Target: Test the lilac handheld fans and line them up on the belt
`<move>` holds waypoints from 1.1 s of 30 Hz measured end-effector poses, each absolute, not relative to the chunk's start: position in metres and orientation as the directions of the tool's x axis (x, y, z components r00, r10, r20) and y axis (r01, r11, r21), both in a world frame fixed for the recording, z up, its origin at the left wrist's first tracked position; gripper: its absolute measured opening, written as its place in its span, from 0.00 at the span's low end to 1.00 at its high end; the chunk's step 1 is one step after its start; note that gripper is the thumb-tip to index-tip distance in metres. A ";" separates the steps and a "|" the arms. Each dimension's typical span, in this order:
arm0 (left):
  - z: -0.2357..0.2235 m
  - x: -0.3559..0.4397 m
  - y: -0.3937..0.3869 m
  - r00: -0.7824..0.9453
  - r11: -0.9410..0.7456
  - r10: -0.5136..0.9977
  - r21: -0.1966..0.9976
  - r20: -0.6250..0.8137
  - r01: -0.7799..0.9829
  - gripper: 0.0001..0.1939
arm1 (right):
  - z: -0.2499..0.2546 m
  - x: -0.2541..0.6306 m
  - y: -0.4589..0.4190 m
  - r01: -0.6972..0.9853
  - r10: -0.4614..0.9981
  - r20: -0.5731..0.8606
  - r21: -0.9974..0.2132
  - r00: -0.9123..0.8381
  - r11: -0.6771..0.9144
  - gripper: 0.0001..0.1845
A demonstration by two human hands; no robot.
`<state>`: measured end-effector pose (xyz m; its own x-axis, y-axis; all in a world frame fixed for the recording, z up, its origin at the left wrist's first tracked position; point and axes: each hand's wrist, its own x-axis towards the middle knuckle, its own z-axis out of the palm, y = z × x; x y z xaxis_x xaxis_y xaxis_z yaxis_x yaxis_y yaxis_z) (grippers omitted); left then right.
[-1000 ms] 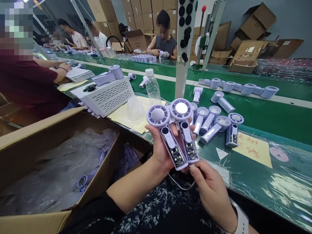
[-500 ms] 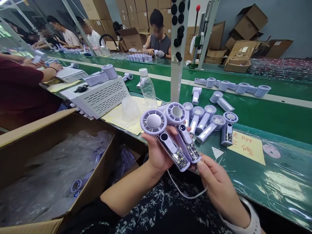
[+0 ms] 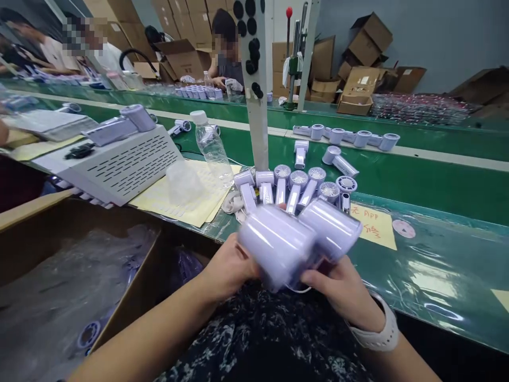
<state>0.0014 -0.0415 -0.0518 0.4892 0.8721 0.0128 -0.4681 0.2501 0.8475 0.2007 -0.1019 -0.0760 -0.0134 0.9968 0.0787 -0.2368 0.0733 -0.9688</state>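
Two lilac handheld fans are held in front of me, tilted so their smooth round heads face up. My left hand [image 3: 234,265] is closed around the left fan [image 3: 278,239], which is blurred by motion. Below the right fan [image 3: 332,228], my right hand [image 3: 342,286] has its fingers closed at its underside, thumb toward the left fan. A bit of white cable [image 3: 300,290] shows between the hands. The handles are mostly hidden. Just behind, several more lilac fans [image 3: 298,183] lie in a cluster on the green bench [image 3: 417,265].
A grey vented box [image 3: 135,164] with a fan on top stands left, beside a clear bottle [image 3: 214,148] and yellow paper. An open carton [image 3: 143,276] with plastic bags is at lower left. A white post [image 3: 258,116] rises behind the fans. A person [image 3: 226,53] sits across the line.
Both fans have been turned over: their grilles and display handles faced me before, and now their smooth heads do. My view has swung to the right.
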 end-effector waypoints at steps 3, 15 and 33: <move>-0.054 0.003 -0.037 0.428 0.239 0.904 0.835 -0.005 -0.496 0.23 | -0.079 0.204 -0.101 -0.254 0.992 0.061 -0.963 0.107 0.087 0.22; -0.064 0.019 -0.047 0.684 0.204 0.711 0.883 0.163 -0.422 0.21 | -0.057 0.210 -0.122 -0.416 0.998 -0.024 -0.909 0.052 0.000 0.17; -0.063 0.020 -0.050 0.730 0.280 0.671 0.865 0.134 -0.416 0.19 | -0.067 0.207 -0.121 -0.459 0.998 -0.049 -0.888 0.042 -0.024 0.15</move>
